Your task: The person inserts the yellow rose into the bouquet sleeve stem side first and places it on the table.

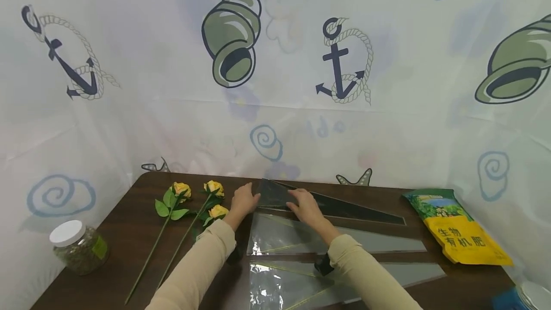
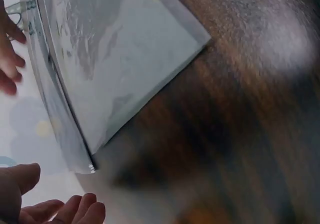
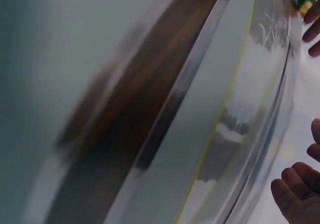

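A dark tapered plastic sleeve (image 1: 359, 210) lies at the far side of the brown table, its wide end between my hands. My left hand (image 1: 244, 199) is at that end's left edge, with fingers loosely bent and holding nothing. Over its right part is my right hand (image 1: 304, 205), fingers spread and relaxed. Two clear tapered sleeves with yellow lines, a middle sleeve (image 1: 275, 236) and a near sleeve (image 1: 297, 283), lie closer to me, partly covered by my right forearm. In the left wrist view, my left hand's fingers (image 2: 86, 209) are apart from the sleeve edge.
Yellow artificial roses (image 1: 214, 187) with long stems lie on the left. A white-lidded jar (image 1: 79, 248) of dried bits stands at the left edge. At right lies a yellow and green fertilizer bag (image 1: 462, 228). Something blue (image 1: 510, 300) shows in the lower right corner.
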### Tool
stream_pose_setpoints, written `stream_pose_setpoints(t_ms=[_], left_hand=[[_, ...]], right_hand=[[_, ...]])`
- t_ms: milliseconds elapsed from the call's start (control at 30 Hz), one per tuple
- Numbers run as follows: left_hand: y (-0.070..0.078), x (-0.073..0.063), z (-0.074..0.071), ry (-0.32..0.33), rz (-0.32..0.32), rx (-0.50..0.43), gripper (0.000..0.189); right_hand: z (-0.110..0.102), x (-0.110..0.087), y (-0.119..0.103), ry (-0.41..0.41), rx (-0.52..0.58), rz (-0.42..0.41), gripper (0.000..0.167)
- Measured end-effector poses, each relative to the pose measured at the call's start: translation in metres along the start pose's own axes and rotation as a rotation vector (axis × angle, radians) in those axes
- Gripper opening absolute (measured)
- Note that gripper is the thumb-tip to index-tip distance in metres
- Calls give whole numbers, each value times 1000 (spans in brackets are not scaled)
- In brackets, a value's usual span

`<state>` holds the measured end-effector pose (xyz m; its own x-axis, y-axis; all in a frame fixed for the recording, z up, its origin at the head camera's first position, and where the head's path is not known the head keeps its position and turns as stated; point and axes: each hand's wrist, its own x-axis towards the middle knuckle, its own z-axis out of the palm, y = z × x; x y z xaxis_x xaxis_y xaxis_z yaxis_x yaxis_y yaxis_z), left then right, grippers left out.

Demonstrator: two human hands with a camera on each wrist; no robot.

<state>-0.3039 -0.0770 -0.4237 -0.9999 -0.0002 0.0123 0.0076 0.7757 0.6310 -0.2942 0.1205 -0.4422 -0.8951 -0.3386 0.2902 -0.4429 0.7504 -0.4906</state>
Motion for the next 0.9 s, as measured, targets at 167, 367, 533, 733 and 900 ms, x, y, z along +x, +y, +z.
stream_pose_setpoints(t_ms=[167, 367, 533, 733, 900], left_hand=[[-10, -3, 16, 14, -77, -25, 46], [-13, -4, 25, 32, -137, -64, 41], [-6, 5, 22, 19, -176, -92, 40], [4, 17, 15, -27, -190, -156, 33], [-3, 20, 22, -18, -194, -263, 27]], right_hand=[[28, 10, -8, -56, 10, -5, 37], [47, 16, -10, -90, -67, 60, 39], [47, 20, -8, -100, -148, 99, 39], [39, 27, -7, -37, -148, 67, 42], [43, 29, -3, -35, -124, 55, 42]])
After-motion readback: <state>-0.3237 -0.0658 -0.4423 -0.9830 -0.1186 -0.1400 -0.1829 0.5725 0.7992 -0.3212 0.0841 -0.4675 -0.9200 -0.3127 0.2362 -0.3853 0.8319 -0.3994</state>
